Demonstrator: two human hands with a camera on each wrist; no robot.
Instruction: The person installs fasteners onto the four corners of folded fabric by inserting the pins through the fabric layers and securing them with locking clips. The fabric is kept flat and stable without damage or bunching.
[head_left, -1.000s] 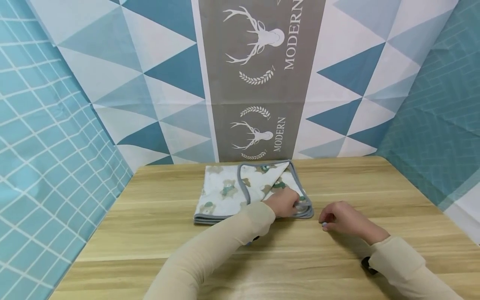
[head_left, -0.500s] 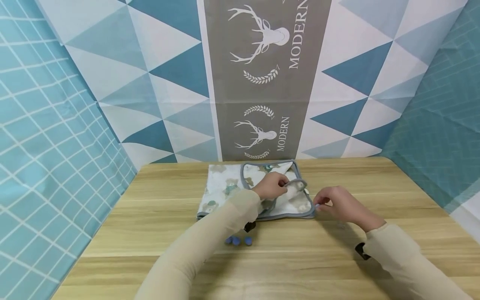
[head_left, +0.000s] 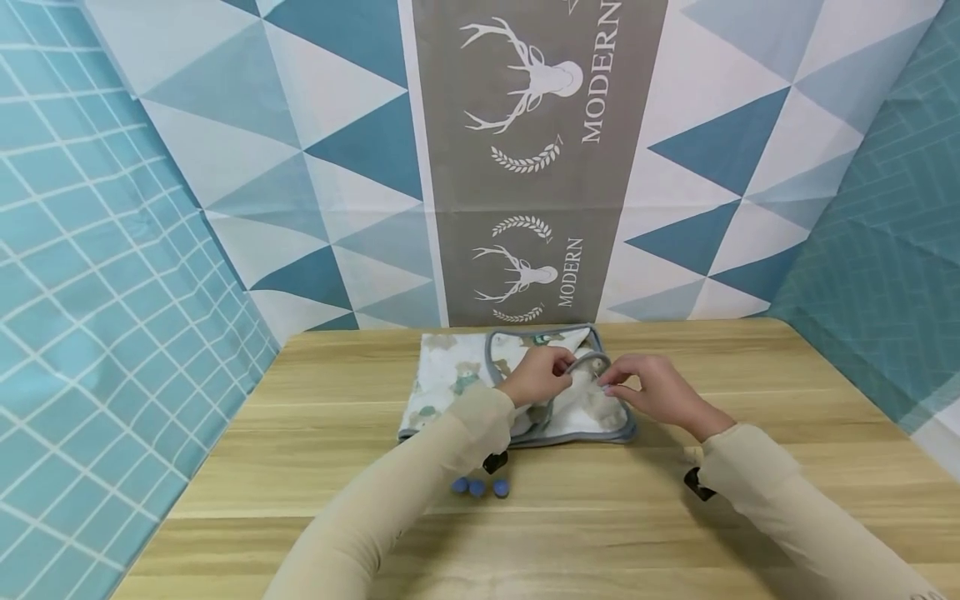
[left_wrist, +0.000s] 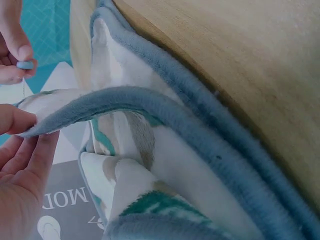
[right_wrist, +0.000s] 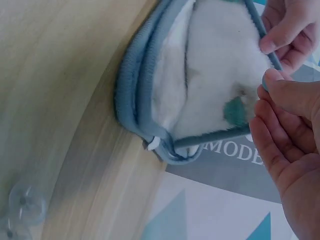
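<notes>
A folded fleece blanket (head_left: 442, 375), white with bears and a grey-blue trim, lies near the table's back edge. My left hand (head_left: 536, 375) pinches the trim of one upper layer between thumb and fingers, lifting it off the layers below. Close by on the right, my right hand (head_left: 651, 387) pinches a small blue-headed pin (left_wrist: 25, 65) between thumb and fingertips. In the left wrist view its thin metal shaft points toward the raised trim. Whether its tip touches the cloth I cannot tell.
Three blue-headed pieces (head_left: 477, 488) lie on the wooden table (head_left: 570, 533) in front of the blanket. Clear round plastic caps (right_wrist: 27, 205) lie under my right forearm. Patterned cloth walls (head_left: 337, 167) rise behind and at both sides.
My left hand moved left and raised the blanket's layer, folding it back. My right hand came leftward with the pin, from beside the blanket to over its right part.
</notes>
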